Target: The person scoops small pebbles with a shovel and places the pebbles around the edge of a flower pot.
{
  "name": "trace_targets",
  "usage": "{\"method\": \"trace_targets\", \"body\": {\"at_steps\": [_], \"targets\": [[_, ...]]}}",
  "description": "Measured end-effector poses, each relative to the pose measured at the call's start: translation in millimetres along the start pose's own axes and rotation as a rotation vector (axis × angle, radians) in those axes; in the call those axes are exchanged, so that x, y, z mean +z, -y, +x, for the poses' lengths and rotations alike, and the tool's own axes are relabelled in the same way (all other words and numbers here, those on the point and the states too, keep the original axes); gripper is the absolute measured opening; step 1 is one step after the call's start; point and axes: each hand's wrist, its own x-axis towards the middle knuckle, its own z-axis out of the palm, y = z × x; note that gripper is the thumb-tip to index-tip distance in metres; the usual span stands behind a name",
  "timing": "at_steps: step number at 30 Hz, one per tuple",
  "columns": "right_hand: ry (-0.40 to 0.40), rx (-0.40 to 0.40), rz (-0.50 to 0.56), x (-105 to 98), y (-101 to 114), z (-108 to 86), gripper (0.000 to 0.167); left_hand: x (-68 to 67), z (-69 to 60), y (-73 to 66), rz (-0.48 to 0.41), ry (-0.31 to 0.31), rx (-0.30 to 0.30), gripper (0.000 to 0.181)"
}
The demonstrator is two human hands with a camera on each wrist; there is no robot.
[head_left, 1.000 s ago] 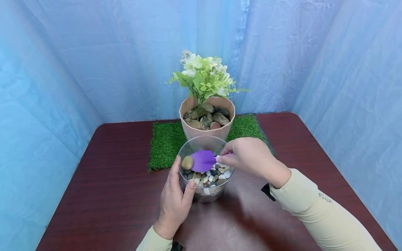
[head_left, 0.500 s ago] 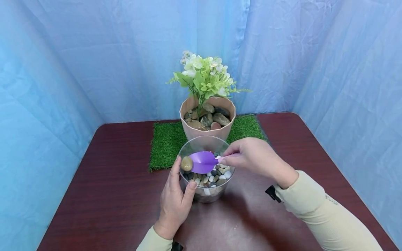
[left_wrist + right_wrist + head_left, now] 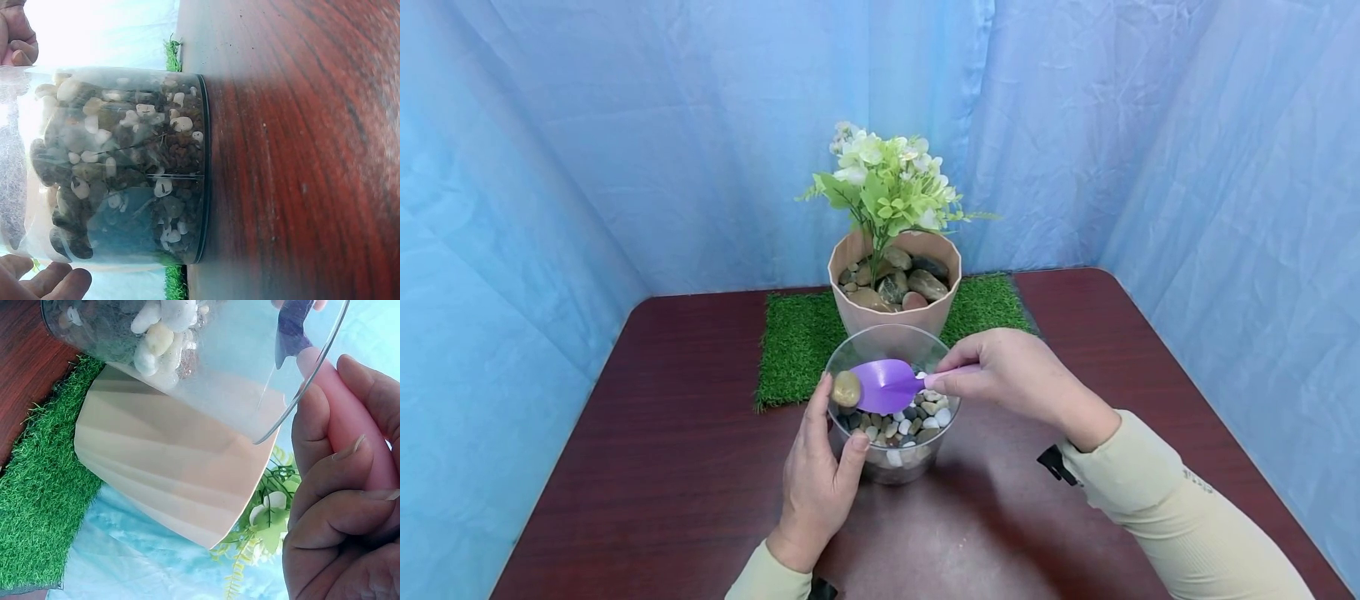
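Observation:
In the head view my right hand (image 3: 1011, 379) grips the pink handle (image 3: 356, 419) of a small hand trowel. Its purple blade (image 3: 886, 387) reaches into the mouth of a clear, see-through jar (image 3: 119, 212). By the blade's tip, at the jar's left side, is an olive-brown stone (image 3: 847, 388); whether the blade bears it I cannot tell. My left hand (image 3: 820, 479) holds the jar's near left side, fingers along the wall and thumb at the front rim. White, grey and brown pebbles (image 3: 906, 427) fill the jar's lower part, above a darker brown layer seen through the wall.
Directly behind the jar stands a peach faceted pot (image 3: 895, 321) with large stones and a white-flowered plant (image 3: 887, 179). Under the pot lies a green artificial grass mat (image 3: 793, 350). The dark red-brown table (image 3: 662, 433) is enclosed by blue curtains (image 3: 737, 150).
My right hand has shifted slightly right, and more of the trowel's handle shows. The blade has changed its tilt a little, catching more light. My left hand and the jar stay in place.

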Motion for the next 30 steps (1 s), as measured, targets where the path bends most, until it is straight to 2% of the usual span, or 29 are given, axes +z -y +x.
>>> {"method": "trace_targets", "body": {"at_steps": [17, 30], "targets": [[-0.016, -0.007, -0.003, 0, -1, -0.8, 0.008, -1.6, 0.9, -3.0, 0.005, 0.015, -0.022, 0.083], [-0.029, 0.002, 0.025, -11, -1, -6.0, 0.011, -2.6, 1.2, -4.6, 0.002, 0.026, -0.040, 0.084]]}}
